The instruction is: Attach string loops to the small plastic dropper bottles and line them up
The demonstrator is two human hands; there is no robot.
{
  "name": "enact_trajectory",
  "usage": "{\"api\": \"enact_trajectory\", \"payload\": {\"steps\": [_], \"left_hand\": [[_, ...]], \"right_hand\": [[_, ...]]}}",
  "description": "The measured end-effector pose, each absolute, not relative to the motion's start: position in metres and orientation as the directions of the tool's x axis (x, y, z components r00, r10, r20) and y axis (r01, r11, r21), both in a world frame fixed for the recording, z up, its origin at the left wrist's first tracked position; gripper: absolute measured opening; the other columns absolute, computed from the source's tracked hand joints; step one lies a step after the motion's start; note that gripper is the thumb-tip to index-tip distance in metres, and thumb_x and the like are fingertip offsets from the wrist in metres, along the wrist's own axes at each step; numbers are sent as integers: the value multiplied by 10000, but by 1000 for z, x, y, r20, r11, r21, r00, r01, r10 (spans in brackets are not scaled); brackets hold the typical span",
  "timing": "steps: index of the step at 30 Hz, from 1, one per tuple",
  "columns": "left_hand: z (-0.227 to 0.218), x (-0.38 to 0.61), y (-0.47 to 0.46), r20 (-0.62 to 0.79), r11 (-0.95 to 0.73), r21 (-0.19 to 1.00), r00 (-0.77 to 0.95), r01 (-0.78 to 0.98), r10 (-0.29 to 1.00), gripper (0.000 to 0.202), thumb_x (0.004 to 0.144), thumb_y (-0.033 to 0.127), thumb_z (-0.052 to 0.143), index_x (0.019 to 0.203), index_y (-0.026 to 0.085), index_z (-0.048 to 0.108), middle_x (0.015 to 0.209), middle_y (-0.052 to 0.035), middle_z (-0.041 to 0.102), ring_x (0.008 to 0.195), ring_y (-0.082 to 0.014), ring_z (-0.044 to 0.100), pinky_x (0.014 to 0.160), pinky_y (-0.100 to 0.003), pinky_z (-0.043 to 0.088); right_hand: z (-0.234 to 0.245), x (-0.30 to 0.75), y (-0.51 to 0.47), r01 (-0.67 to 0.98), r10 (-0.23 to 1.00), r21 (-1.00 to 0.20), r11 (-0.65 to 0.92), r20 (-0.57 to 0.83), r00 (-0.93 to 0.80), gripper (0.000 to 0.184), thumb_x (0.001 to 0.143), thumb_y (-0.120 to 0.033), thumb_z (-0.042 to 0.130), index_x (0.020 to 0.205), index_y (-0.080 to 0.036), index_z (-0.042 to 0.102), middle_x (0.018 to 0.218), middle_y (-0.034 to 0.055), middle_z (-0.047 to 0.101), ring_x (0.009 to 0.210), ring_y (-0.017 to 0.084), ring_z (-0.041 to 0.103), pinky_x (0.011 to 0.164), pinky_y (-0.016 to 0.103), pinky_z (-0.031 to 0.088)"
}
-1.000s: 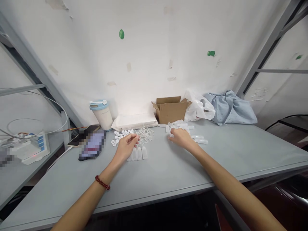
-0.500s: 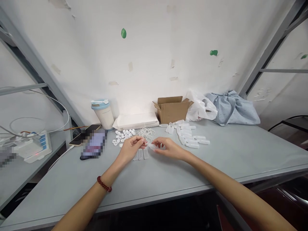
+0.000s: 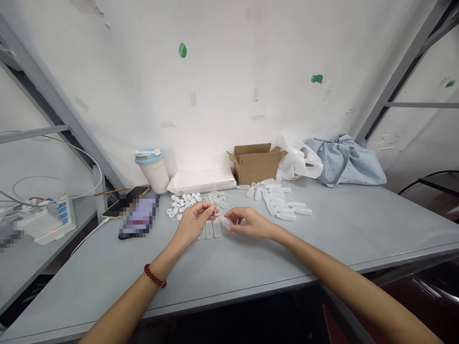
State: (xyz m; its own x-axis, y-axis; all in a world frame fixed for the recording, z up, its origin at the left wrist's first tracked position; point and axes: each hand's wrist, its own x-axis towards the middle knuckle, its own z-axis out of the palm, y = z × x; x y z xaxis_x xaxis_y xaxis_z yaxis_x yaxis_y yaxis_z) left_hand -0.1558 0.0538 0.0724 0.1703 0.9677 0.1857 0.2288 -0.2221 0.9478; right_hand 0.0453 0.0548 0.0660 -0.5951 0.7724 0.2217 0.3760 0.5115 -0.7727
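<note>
My left hand, a dark red beaded bracelet on its wrist, is closed in a pinch on a thin white piece. Its exact kind is too small to make out. Just to the right, my right hand grips a small translucent plastic bottle, thumb and fingers around its sides, narrow end towards my left hand. Below the hands several similar bottles lie side by side. Behind them are a heap of thin white pieces and a group of white caps.
More translucent bottles lie in a pile to the right. Along the wall stand a cup, a white stack, an open cardboard box, a plastic bag and a blue cloth bundle. Phones lie left.
The bottle in my right hand has dropped slightly and tilted away from the left fingers. My left hand stays nearly in place. The whole view has shifted slightly.
</note>
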Motion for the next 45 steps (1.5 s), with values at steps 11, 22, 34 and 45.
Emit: {"api": "enact_trajectory", "payload": {"steps": [11,22,34,45], "left_hand": [[72,-155,53,223,-285,935,275,212,935,238,795,397,557,774,170,625,826,-41,655,804,-181,626,757,-318,529],[73,-154,52,127,-194,954,278,230,952,214,721,368,640,777,163,615,773,-22,631,730,-164,613,738,-318,513],[63,-154,54,193,-263,909,235,323,953,237,725,346,628,862,154,605,858,-62,655,823,-197,627,774,-350,516],[57,-150,48,545,-788,239,593,567,592,336,800,298,599,1105,180,519,1085,-96,597,1082,-252,489,916,-433,440]], "right_hand": [[64,45,55,336,782,-816,469,207,-588,257,777,-304,594,991,-162,606,841,39,633,715,141,558,676,278,455],[65,45,52,287,770,-828,481,243,-589,351,820,-272,537,1155,-164,525,785,19,608,689,128,571,688,278,466],[58,43,56,330,845,-877,348,141,-515,321,747,-350,629,994,-165,540,786,12,597,593,126,619,559,233,455],[45,37,61,348,919,-899,265,126,-374,263,724,-330,636,880,-167,500,674,-24,557,516,120,599,486,221,430]]}}
